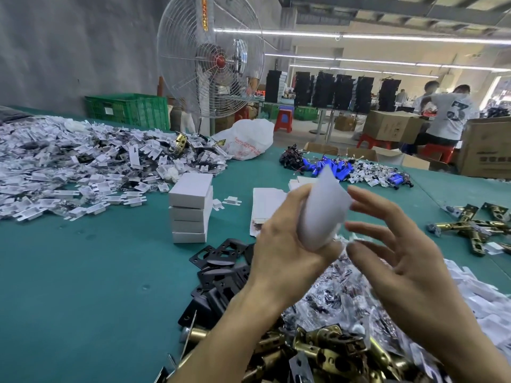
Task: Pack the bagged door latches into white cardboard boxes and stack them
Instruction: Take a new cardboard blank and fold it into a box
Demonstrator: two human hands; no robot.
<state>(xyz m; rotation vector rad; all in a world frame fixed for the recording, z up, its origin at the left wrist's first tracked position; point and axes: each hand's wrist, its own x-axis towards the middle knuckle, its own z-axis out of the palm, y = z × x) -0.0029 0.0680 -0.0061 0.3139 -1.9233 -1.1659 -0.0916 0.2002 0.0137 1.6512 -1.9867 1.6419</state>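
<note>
The box stack (190, 208) stands at nine o'clock of the left hand (284, 252), fingers curled round a white box (322, 214); at three o'clock the right hand (401, 261) spreads empty; held one-handed, the box could slip onto the bagged latches (340, 297).

I get one view, from the wide-angle camera worn on the person's head. It faces forward and down across the green desk (83, 286) from its near edge, tipped high enough that the far edge, a standing fan (210, 60) and the workshop hall behind also show. It sits close: the left hand (284, 244), gripping a white box (322, 211), and the spread right hand (401, 261) loom large at lower centre. The lens bows straight lines toward the frame's borders.
</note>
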